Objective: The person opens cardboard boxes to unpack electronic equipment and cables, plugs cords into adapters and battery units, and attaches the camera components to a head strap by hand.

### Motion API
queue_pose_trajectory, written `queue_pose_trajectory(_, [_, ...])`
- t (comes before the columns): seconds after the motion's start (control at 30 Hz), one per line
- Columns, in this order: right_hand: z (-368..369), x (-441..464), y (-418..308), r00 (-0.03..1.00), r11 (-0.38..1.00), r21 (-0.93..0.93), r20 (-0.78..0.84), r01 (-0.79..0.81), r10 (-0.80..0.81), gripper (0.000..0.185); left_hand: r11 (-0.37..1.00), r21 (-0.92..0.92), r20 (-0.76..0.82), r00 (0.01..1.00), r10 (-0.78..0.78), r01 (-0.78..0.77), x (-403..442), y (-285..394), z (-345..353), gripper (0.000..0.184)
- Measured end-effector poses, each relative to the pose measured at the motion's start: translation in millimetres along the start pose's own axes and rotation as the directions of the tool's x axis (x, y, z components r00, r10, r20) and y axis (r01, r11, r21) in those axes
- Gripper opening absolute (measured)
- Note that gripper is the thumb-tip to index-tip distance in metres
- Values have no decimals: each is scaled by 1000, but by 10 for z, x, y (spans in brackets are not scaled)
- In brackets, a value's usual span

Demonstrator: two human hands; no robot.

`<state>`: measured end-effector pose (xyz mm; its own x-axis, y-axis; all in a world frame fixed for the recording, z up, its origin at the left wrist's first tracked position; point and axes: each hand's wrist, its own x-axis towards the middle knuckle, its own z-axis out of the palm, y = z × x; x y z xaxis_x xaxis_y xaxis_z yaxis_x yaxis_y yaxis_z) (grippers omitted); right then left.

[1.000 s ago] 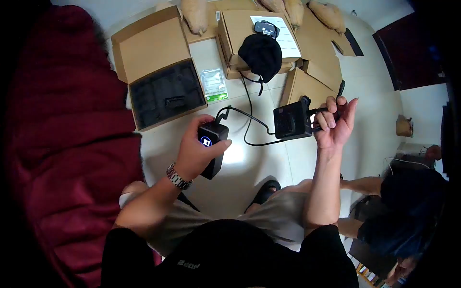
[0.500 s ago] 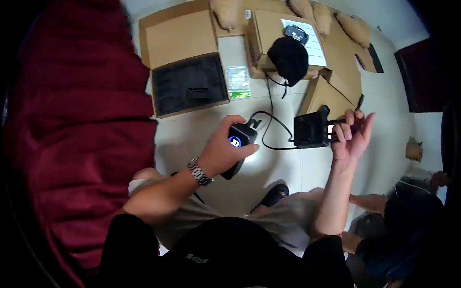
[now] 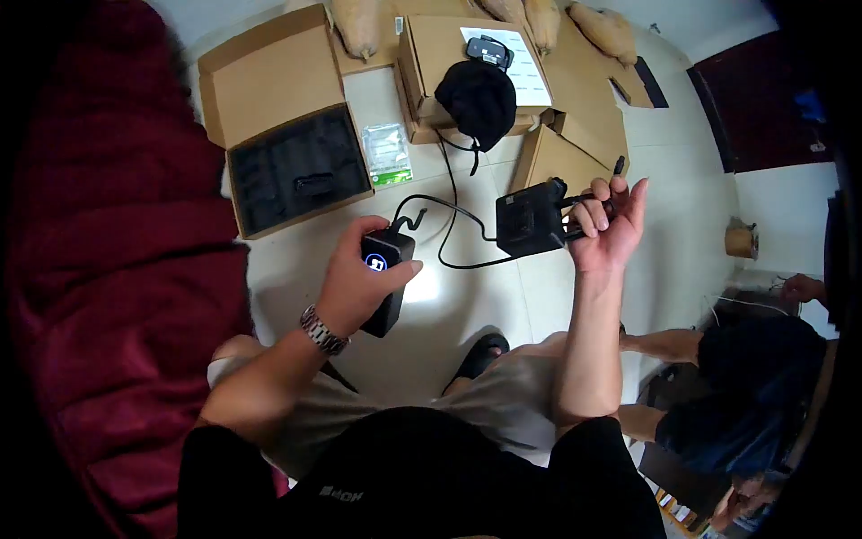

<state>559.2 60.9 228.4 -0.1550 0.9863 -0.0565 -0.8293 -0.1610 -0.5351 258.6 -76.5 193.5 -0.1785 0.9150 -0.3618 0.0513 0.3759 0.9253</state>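
My left hand (image 3: 352, 280), with a metal watch on its wrist, is wrapped round a black box-shaped device (image 3: 388, 310). A lit round blue-and-white display (image 3: 375, 262) shows on that device beside my fingers. A black cable (image 3: 440, 198) runs from its top to a second black boxy unit (image 3: 530, 220). My right hand (image 3: 611, 229), palm turned up, has its fingers curled round thin black arms at that unit's right side. The unit hangs above the floor; its exact kind is unclear.
An open cardboard box (image 3: 269, 85) with a black foam insert (image 3: 296, 175) lies ahead left. Beside it are a clear packet (image 3: 386, 153) and stacked cartons (image 3: 426, 67) bearing a black pouch (image 3: 480, 101). Dark red cloth (image 3: 135, 269) covers the left; another person (image 3: 745, 386) is at right.
The whole view has shifted, so most things now appear farther left. The unit at my right hand has turned a little, showing its broad face. Both hands keep their holds.
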Motion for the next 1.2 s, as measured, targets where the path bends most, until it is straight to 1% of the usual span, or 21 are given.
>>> queue_pose_trajectory(0.03, [30,-11,3,999,999,-29,-41,19,-20,47,998,47,-10,999,39,-38,8,-14,-2,64])
queue_pose_trajectory(0.13, [7,-12,5,997,999,-25,-64,29,-31,46,999,13,4,999,50,-50,17,-37,-4,65])
queue_pose_trajectory(0.27, [-16,-3,4,1000,1000,-17,-21,20,-21,44,999,42,11,1000,21,-22,-2,24,-5,66])
queue_pose_trajectory(0.37, [-23,6,-7,999,1000,-21,-28,19,-19,43,997,56,6,999,47,-47,-12,25,2,66])
queue_pose_trajectory(0.43, [18,0,12,998,1000,-18,-51,20,-21,42,985,144,0,995,98,-97,-18,30,-2,66])
queue_pose_trajectory(0.47, [37,-6,18,997,999,-22,-74,31,-32,42,985,148,-6,996,94,-92,-21,15,-2,66])
queue_pose_trajectory(0.57, [59,-7,32,995,999,-33,-94,35,-38,41,990,96,-3,995,100,-99,-24,-3,-7,65])
queue_pose_trajectory(0.63, [33,-6,22,995,999,-34,-93,39,-42,41,997,56,28,998,50,-51,-32,49,-1,64])
queue_pose_trajectory(0.67, [-17,7,16,998,1000,-25,-59,14,-15,42,997,52,37,998,53,-54,-26,30,6,64])
queue_pose_trajectory(0.7, [-19,14,-13,1000,1000,-20,-27,-7,6,44,986,125,7,994,108,-108,-22,19,4,64])
queue_pose_trajectory(0.73, [-10,-1,-7,998,999,-30,-56,12,-14,44,967,197,-14,986,168,-162,-17,27,13,64])
queue_pose_trajectory(0.77, [-2,1,-6,998,1000,-1,-62,12,-12,44,978,196,-7,998,70,-67,-33,49,5,66])
queue_pose_trajectory(0.8, [-15,7,-13,998,1000,26,-65,16,-14,44,979,185,17,997,82,-83,-37,59,3,66])
queue_pose_trajectory(0.87, [-88,21,-37,999,993,113,-33,24,-20,46,993,108,9,999,42,-43,-38,58,-5,66])
queue_pose_trajectory(0.9, [-95,11,-50,999,987,158,-29,35,-31,47,999,32,13,1000,15,-15,-47,88,2,64])
queue_pose_trajectory(0.93, [-102,10,-67,999,978,203,-25,43,-39,47,999,24,25,999,28,-29,-34,81,3,64])
queue_pose_trajectory(0.97, [-128,17,-96,999,969,243,9,33,-37,48,999,-45,52,998,-25,27,-17,66,-5,63])
queue_pose_trajectory(1.0, [-130,9,-112,999,972,233,16,40,-45,48,990,-114,82,994,-76,85,0,28,-15,62])
queue_pose_trajectory(1.1, [-112,-2,-128,992,958,287,122,7,-43,50,995,-95,82,996,-32,40,34,-46,-6,60])
queue_pose_trajectory(1.2, [-107,-8,-133,990,959,285,136,-12,-28,50,993,-117,93,995,-21,32,31,-37,32,61])
